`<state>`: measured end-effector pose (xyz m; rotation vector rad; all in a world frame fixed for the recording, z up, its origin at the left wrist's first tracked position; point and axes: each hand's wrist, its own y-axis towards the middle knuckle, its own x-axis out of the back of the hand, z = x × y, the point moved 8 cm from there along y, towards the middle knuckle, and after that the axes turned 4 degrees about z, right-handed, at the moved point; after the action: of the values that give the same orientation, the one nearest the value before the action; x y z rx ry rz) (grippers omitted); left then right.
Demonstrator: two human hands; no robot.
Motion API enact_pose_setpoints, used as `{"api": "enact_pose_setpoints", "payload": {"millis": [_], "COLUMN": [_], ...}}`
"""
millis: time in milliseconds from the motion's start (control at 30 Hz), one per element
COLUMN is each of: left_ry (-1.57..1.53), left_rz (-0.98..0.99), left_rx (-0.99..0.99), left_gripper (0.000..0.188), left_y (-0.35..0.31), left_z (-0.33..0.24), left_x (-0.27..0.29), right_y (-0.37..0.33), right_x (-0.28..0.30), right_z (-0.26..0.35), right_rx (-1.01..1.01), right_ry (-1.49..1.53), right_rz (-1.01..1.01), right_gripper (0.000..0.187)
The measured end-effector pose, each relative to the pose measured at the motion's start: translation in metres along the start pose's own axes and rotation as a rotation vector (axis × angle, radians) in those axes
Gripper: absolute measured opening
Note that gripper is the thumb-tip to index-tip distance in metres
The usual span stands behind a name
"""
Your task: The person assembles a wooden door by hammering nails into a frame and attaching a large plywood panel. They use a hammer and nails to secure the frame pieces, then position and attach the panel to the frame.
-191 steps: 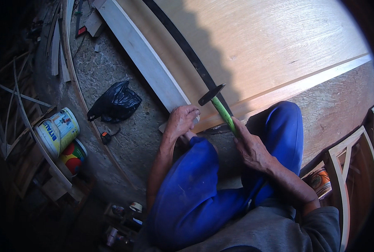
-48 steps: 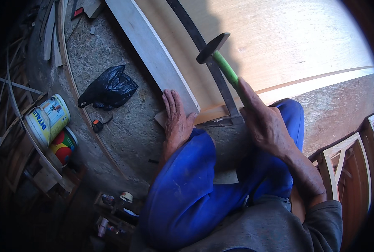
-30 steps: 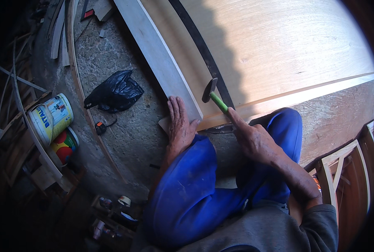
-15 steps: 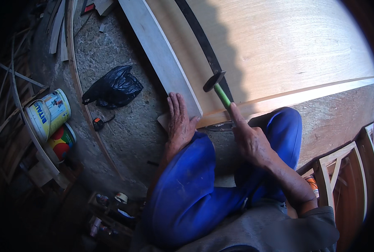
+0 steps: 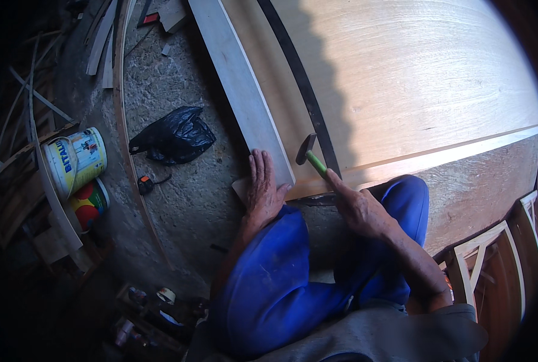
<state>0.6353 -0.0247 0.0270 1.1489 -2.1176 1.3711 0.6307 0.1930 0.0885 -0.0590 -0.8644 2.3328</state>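
A pale wooden board (image 5: pixel 235 78) lies lengthwise along the left edge of a large plywood panel (image 5: pixel 395 78). My left hand (image 5: pixel 264 188) rests with fingers stretched out against the near end of this board. A small wood piece (image 5: pixel 240 189) shows partly beside that hand; the rest is hidden. My right hand (image 5: pixel 362 210) is closed around the green handle of a hammer (image 5: pixel 317 164). The hammer's dark head is above the panel, just right of the board's near end. A dark curved strip (image 5: pixel 296 66) lies on the panel beyond it.
On the rough floor at left are a black plastic bag (image 5: pixel 175 136) and a tape measure (image 5: pixel 146 184). Two paint buckets (image 5: pixel 79 160) lie farther left, near a long thin wood strip (image 5: pixel 119 102). Wooden frames (image 5: pixel 492 259) stand at lower right.
The hammer has come down toward the panel, its head tilted more upright. My left hand stays against the board's end. The whole view has shifted slightly.
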Motion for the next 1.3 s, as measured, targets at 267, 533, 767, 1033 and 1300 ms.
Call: {"api": "enact_pose_setpoints", "payload": {"millis": [267,533,767,1033,1300], "left_ry": [-0.112,-1.714,-1.269,-0.433,-0.209], "left_rz": [-0.255,-0.632,-0.872,-0.757,-0.906], "left_rx": [-0.179,0.066,0.562,0.982,0.684], "left_gripper": [0.083,0.041,0.016,0.047,0.047], "left_y": [-0.004,-0.039,-0.120,-0.209,-0.201], "left_z": [0.001,0.048,0.186,0.282,0.207], "left_x": [0.011,0.036,0.010,-0.047,-0.021], "right_y": [0.028,0.078,0.032,0.049,0.054], "right_x": [-0.003,-0.103,-0.018,0.009,0.009], "right_z": [0.038,0.098,0.004,-0.050,-0.055], "right_rx": [0.266,0.454,0.224,-0.070,-0.065], "right_ry": [0.105,0.107,-0.479,-0.419,-0.397], "right_rz": [-0.235,0.038,-0.721,-0.768,-0.752], "right_gripper": [0.069,0.065,0.047,0.044,0.039]}}
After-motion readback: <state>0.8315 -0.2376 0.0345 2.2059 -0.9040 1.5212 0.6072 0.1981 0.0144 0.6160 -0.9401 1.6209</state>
